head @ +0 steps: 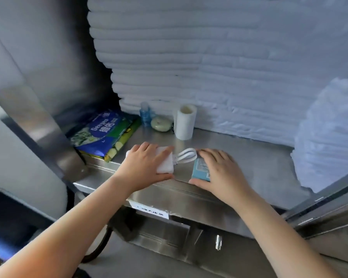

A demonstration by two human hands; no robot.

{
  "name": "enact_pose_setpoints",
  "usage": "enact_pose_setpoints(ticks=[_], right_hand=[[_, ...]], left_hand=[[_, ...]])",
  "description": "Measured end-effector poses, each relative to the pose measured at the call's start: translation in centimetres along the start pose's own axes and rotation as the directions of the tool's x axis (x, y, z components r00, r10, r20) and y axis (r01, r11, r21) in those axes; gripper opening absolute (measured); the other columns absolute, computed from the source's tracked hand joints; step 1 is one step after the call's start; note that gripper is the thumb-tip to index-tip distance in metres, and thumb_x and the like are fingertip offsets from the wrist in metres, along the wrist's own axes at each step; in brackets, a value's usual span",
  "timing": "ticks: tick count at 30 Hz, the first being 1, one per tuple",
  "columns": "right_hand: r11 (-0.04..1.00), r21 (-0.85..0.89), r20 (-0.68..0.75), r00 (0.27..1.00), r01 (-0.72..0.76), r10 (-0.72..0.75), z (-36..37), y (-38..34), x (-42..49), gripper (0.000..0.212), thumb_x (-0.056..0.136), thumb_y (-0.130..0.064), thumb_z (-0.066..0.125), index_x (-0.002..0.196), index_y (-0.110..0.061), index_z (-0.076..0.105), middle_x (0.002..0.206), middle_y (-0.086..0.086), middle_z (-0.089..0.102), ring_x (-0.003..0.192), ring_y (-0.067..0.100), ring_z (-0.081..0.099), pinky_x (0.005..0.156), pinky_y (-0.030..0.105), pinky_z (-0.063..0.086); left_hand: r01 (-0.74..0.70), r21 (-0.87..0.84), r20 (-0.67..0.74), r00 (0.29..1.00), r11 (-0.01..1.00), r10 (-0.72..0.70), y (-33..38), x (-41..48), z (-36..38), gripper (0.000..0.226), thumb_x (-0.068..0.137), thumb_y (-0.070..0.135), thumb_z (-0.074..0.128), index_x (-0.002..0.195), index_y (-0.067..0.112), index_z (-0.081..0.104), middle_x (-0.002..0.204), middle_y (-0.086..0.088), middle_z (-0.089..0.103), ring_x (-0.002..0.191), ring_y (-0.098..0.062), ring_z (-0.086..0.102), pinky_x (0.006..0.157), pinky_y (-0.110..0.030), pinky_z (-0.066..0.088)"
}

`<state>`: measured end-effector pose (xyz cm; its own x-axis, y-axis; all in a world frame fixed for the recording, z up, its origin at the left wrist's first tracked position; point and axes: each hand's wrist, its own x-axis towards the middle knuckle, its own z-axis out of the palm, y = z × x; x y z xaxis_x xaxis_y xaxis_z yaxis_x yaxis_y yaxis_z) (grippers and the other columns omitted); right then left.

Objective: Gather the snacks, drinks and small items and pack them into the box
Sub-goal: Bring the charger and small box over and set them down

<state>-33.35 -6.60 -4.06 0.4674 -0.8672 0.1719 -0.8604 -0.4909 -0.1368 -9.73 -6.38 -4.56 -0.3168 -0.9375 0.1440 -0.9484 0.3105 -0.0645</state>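
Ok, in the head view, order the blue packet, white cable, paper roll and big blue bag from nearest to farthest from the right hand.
1. blue packet: directly under the right hand.
2. white cable: just left of its fingertips.
3. paper roll: upright, further toward the back.
4. big blue bag: far left, lying flat.

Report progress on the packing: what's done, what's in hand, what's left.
Done: nothing is visibly packed, and no box is in view. In hand: the left hand grips the white power bank with its looped cable, and the right hand grips the light blue packet, both at the front of the steel shelf. Left: the blue-green bag, small blue bottle, green round case and white roll further back.
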Motion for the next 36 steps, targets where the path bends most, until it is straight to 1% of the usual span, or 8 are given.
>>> enact_pose_setpoints(ticks=[8, 11, 14, 17, 22, 25, 29, 36], right_hand=[[0.986, 0.044, -0.029, 0.986, -0.161, 0.162, 0.1, 0.7, 0.8, 0.082, 0.071, -0.067, 0.059, 0.135, -0.017, 0.046, 0.135, -0.002, 0.05, 0.122, 0.02, 0.047, 0.105, 0.033, 0.03], [0.981, 0.06, -0.049, 0.981, -0.186, 0.189, 0.2, 0.7, 0.9, 0.081, 0.07, -0.063, 0.064, 0.134, -0.016, 0.047, 0.135, -0.002, 0.05, 0.122, 0.021, 0.047, 0.104, 0.03, 0.028], [0.981, 0.051, -0.004, 0.982, -0.189, 0.19, 0.0, 0.7, 0.9, 0.088, 0.068, -0.068, 0.061, 0.138, -0.018, 0.042, 0.14, -0.003, 0.045, 0.127, 0.019, 0.041, 0.106, 0.027, 0.023], [0.978, 0.093, -0.029, 0.982, -0.186, 0.189, -0.4, 0.3, 0.9, 0.096, 0.066, -0.074, 0.051, 0.141, -0.016, 0.037, 0.144, -0.001, 0.04, 0.131, 0.018, 0.036, 0.108, 0.027, 0.021], [0.994, 0.1, -0.25, 0.966, -0.043, 0.067, -1.0, -1.8, 1.9, 0.062, 0.081, -0.057, 0.056, 0.128, -0.017, 0.054, 0.132, -0.003, 0.053, 0.119, 0.018, 0.049, 0.103, 0.029, 0.032], [0.995, 0.091, -0.175, 0.984, 0.038, -0.021, -0.5, -4.0, 3.3, 0.053, 0.082, -0.047, 0.065, 0.124, -0.015, 0.059, 0.13, -0.003, 0.056, 0.117, 0.018, 0.052, 0.1, 0.032, 0.038], [0.996, 0.088, -0.012, 1.0, 0.026, -0.025, 1.4, -5.9, 4.5, 0.057, 0.086, -0.044, 0.061, 0.136, -0.021, 0.047, 0.144, -0.007, 0.042, 0.129, 0.013, 0.041, 0.104, 0.028, 0.03], [0.981, 0.192, -0.088, 0.995, -0.029, 0.046, 2.0, -6.2, 4.5, 0.042, 0.084, -0.019, 0.069, 0.125, -0.019, 0.06, 0.138, -0.009, 0.051, 0.12, 0.015, 0.052, 0.098, 0.025, 0.036]], left_hand=[[-0.245, -0.022, 0.012, 0.969, 0.969, 0.245, -2.9, 4.2, 1.6, 0.085, 0.069, 0.081, 0.035, 0.14, 0.036, 0.032, 0.114, -0.003, 0.053, 0.107, -0.025, 0.05, 0.094, -0.041, 0.037], [-0.268, -0.034, 0.012, 0.963, 0.963, 0.268, -3.1, 4.8, 1.6, 0.088, 0.068, 0.083, 0.027, 0.142, 0.035, 0.029, 0.116, -0.003, 0.052, 0.11, -0.024, 0.049, 0.097, -0.04, 0.035], [-0.292, -0.086, -0.044, 0.956, 0.953, 0.289, -3.1, 4.7, 1.6, 0.092, 0.068, 0.082, 0.035, 0.143, 0.027, 0.034, 0.124, -0.002, 0.053, 0.116, -0.024, 0.049, 0.098, -0.04, 0.036], [-0.267, -0.19, -0.121, 0.961, 0.945, 0.247, -4.0, 3.8, 1.3, 0.094, 0.067, 0.08, 0.043, 0.142, 0.022, 0.039, 0.137, -0.001, 0.048, 0.126, -0.023, 0.045, 0.103, -0.041, 0.033], [-0.118, -0.258, -0.132, 0.988, 0.959, 0.086, -6.6, 1.8, 0.6, 0.093, 0.07, 0.078, 0.04, 0.143, 0.019, 0.037, 0.143, 0.001, 0.042, 0.13, -0.022, 0.038, 0.106, -0.038, 0.031], [-0.085, -0.268, -0.06, 0.996, 0.96, 0.072, -6.3, 1.1, 0.8, 0.087, 0.074, 0.067, 0.055, 0.144, 0.021, 0.033, 0.145, 0.006, 0.035, 0.131, -0.019, 0.035, 0.102, -0.037, 0.036], [-0.079, -0.282, -0.067, 0.996, 0.956, 0.062, -6.1, 0.7, 0.8, 0.076, 0.078, 0.054, 0.063, 0.14, 0.018, 0.039, 0.14, 0.004, 0.04, 0.127, -0.019, 0.038, 0.094, -0.039, 0.044], [-0.082, -0.277, -0.231, 0.973, 0.957, 0.016, -5.9, -2.0, 1.3, 0.069, 0.074, 0.04, 0.074, 0.128, 0.004, 0.051, 0.127, -0.009, 0.054, 0.11, -0.028, 0.057, 0.077, -0.036, 0.052]])
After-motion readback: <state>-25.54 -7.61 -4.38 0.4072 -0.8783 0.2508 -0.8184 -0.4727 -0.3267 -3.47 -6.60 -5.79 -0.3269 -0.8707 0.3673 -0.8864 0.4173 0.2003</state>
